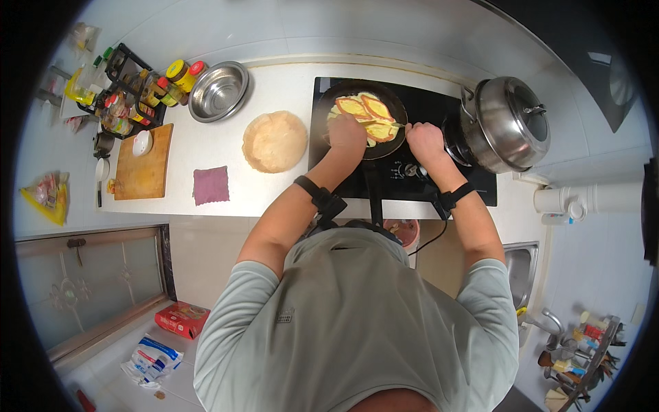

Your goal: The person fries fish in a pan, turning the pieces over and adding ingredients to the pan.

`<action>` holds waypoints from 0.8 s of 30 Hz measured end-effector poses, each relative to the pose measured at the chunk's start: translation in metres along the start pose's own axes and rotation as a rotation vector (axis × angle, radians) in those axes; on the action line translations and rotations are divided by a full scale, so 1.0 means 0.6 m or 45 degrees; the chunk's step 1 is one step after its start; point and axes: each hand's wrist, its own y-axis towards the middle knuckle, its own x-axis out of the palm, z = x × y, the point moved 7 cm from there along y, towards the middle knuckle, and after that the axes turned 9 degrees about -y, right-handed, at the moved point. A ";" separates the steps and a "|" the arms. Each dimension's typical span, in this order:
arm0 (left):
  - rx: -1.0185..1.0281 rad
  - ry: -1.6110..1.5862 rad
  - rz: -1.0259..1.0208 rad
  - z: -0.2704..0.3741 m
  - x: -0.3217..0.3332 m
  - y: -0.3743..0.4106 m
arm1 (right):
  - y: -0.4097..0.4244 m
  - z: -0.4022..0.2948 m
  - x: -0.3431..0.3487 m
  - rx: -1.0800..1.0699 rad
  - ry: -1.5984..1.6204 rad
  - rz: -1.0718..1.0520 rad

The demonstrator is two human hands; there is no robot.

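Note:
A black frying pan [395, 98] sits on the black glass cooktop [334, 180], its handle toward me. Yellow egg [379, 105] spreads in it around several pieces with orange-brown rims. My left hand [348, 135] is over the left part of the pan. Its fingertips point down at the food and are hidden behind the hand, so I cannot tell whether they grip anything. At the pan's right rim, my right hand [426, 141] is closed around a thin utensil [398, 125] whose tip reaches over the egg. Most of that utensil is hidden.
A lidded steel pot [507, 123] stands right of the pan. To the left are a stack of pale round flatbreads [275, 141], steel bowls [219, 91], a purple cloth [211, 185] and a wooden cutting board [146, 165]. A rack of bottles [126, 98] stands by the wall.

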 end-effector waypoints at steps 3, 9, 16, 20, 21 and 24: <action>0.034 -0.074 0.141 -0.002 -0.003 -0.003 | 0.007 -0.004 -0.002 -0.032 -0.015 -0.016; 0.026 -0.074 0.198 -0.002 -0.005 -0.007 | 0.018 -0.007 -0.003 -0.045 -0.019 -0.101; -0.018 -0.174 0.276 -0.039 -0.029 -0.022 | 0.006 0.001 -0.039 0.048 0.174 0.118; -0.093 -0.161 0.276 -0.082 -0.053 -0.024 | 0.007 -0.019 -0.023 0.047 0.311 0.198; -0.111 -0.150 0.265 -0.088 -0.055 -0.025 | 0.011 -0.026 -0.023 0.046 0.351 0.229; -0.125 -0.145 0.250 -0.096 -0.054 -0.025 | 0.024 -0.047 -0.021 0.023 0.468 0.297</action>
